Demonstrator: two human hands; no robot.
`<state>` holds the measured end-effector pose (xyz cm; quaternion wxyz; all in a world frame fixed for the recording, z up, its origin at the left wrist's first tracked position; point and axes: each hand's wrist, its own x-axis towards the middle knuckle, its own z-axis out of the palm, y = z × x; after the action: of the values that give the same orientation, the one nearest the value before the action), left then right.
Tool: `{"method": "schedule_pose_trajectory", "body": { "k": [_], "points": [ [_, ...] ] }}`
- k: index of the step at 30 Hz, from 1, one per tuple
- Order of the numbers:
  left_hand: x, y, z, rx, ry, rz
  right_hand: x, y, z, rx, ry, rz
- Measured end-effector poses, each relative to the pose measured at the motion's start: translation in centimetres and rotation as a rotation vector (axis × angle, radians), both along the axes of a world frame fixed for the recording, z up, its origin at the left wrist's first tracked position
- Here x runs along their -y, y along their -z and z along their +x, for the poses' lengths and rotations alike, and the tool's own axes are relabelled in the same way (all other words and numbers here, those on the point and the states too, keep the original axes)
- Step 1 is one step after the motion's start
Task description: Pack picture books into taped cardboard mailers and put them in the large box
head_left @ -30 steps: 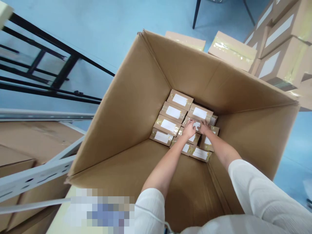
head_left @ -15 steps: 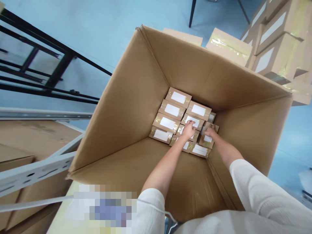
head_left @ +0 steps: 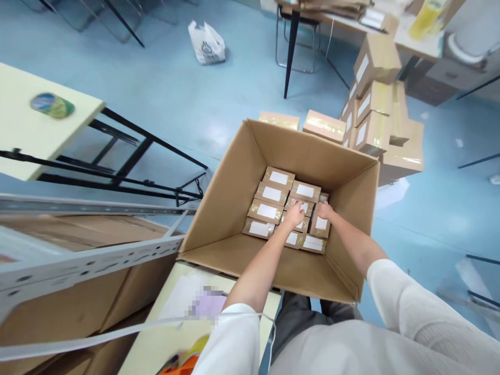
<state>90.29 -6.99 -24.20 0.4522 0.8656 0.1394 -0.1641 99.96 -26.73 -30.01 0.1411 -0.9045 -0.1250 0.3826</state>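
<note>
A large open carton (head_left: 219,192) holds several small taped boxes with white labels, laid in rows on its bottom. Down inside it, my left hand (head_left: 295,212) rests over a labelled box (head_left: 305,190) column's middle, its fingers bent; whether it grips anything is too small to tell. My right hand (head_left: 325,210) is at the top end of a box (head_left: 320,225) turned lengthwise near the carton's right wall, fingers curled against it. The fingertips of this hand are partly hidden.
Small taped boxes (head_left: 377,99) are stacked beyond the carton's right corner. A metal shelf frame (head_left: 117,260) with big cartons stands at left. A pale table (head_left: 164,333) touches the carton's near left side. A white bag (head_left: 207,44) lies on the blue floor.
The view has drawn back and up, so the carton looks smaller and more floor and tables show. Both hands remain over the same boxes, with the left fingers bent a little more.
</note>
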Motion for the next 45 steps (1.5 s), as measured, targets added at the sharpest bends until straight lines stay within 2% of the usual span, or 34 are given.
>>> {"method": "schedule_pose_trajectory", "body": {
  "k": [5, 7, 10, 15, 21, 24, 27, 31, 36, 40, 45],
  "points": [
    [0.2, -7.3, -2.3, 0.058, 0.027, 0.055, 1.6, -9.2, -0.9, 0.090, 0.015, 0.057],
    [0.5, -9.7, -3.6, 0.064, 0.039, 0.064, 2.6, -12.1, -1.5, 0.130, 0.004, 0.108],
    [1.3, -12.8, -5.4, 0.079, 0.033, 0.082, 4.1, -15.5, -2.4, 0.153, -0.015, 0.160],
    [3.3, -16.2, -8.5, 0.120, -0.047, 0.154, 6.1, -19.5, -4.2, 0.180, -0.106, 0.241],
    [7.2, -20.0, -13.4, 0.142, -0.169, 0.240, 7.9, -23.8, -7.8, 0.148, -0.240, 0.362],
    [8.6, -22.3, -16.6, 0.149, -0.213, 0.264, 8.0, -25.7, -9.7, 0.121, -0.309, 0.401],
    [9.2, -24.3, -20.2, 0.158, -0.265, 0.303, 6.8, -27.4, -11.7, 0.117, -0.401, 0.455],
    [9.3, -26.3, -26.0, 0.187, -0.381, 0.358, 3.5, -29.9, -15.8, 0.125, -0.562, 0.556],
    [9.9, -27.6, -35.3, 0.221, -0.583, 0.375, -1.2, -32.0, -23.9, 0.090, -0.770, 0.617],
    [11.3, -27.7, -44.8, 0.211, -0.732, 0.388, -4.1, -32.0, -32.5, 0.042, -0.931, 0.691],
    [14.1, -27.5, -58.4, 0.153, -0.920, 0.430, -6.1, -31.2, -45.0, -0.034, -1.100, 0.771]
  ]
}}
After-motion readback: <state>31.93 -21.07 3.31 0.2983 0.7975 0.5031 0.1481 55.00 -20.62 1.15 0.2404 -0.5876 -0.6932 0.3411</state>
